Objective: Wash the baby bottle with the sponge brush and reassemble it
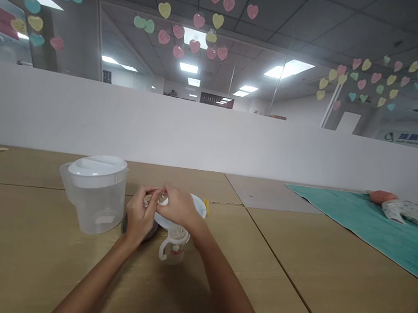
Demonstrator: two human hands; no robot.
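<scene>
My left hand (140,214) and my right hand (178,207) meet above the table, fingers pinched together. Between their fingertips is a small whitish, partly see-through piece (163,200); the fingers cover much of it, and its kind does not show. Behind and under my right hand lies a pale blue-white dish (198,205), with something yellow (206,207) at its right edge. A dark round thing (151,233) shows partly beneath my left hand. Nearer to me, below my right wrist, stands a small clear cup (176,252) with a white curved handle.
A clear plastic pitcher (97,208) with a white lid stands left of my hands. Wooden table panels (244,287) meet at seams. On the right, a green mat (359,226) carries a doll-like figure in patterned clothing (414,214). A white wall (212,136) rises behind the table.
</scene>
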